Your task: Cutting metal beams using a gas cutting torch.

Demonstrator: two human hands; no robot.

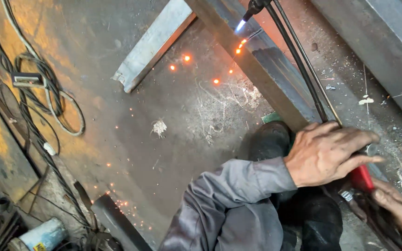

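Cutting torch (298, 60) stretches over the steel beam (275, 79), flame at its far end, sparks hitting the floor (164, 153). Left hand (326, 153) wraps its red-handled end; right hand (398, 204) grips lower down.

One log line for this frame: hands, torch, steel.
left hand: on torch tubes | right hand: at red handle | torch: flame lit at tip | beam: sparks falling to floor

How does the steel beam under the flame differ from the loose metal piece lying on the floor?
The steel beam is dark, long and being cut by the torch; the loose metal piece is pale grey, shorter and untouched. Sparks fall beside the beam only. Both lie slanted.
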